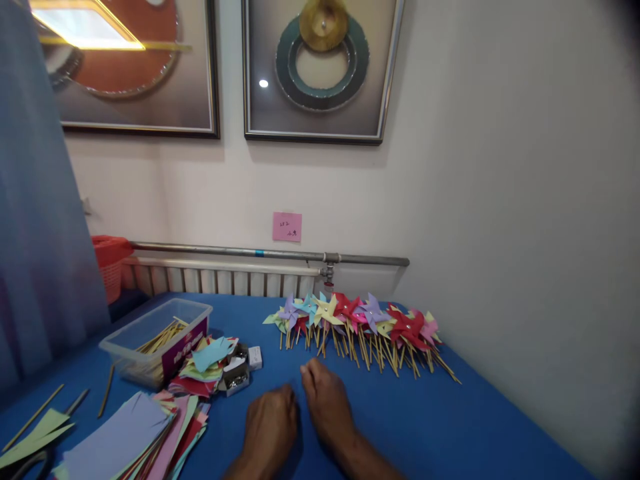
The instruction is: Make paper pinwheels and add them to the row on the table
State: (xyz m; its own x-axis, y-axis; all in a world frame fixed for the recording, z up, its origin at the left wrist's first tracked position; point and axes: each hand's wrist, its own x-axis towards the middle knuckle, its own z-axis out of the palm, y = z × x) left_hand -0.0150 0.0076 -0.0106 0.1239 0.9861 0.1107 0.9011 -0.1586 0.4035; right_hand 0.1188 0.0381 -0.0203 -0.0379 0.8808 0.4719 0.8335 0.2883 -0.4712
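My left hand (270, 421) rests on the blue tabletop (440, 427), its fingers curled into a loose fist. Close beside it lies my right hand (327, 403), closed too, with a small gap between the two. Nothing sticks out of either hand. Beyond my right hand is a long row of finished paper pinwheels (325, 311) in several colours, their wooden sticks pointing towards me. To the left of my left hand are a stack of coloured paper sheets (117, 433), a pile of smaller paper pieces (213, 353) and a small open box of metal pins (235, 381).
A clear plastic tub (135, 363) of wooden sticks stands at the left. Nearer the left edge lie scissors (75, 403), cut green paper (40, 433) and loose sticks. A radiator (225, 277) and pipe run along the back wall; a blue curtain (45, 220) hangs at the left.
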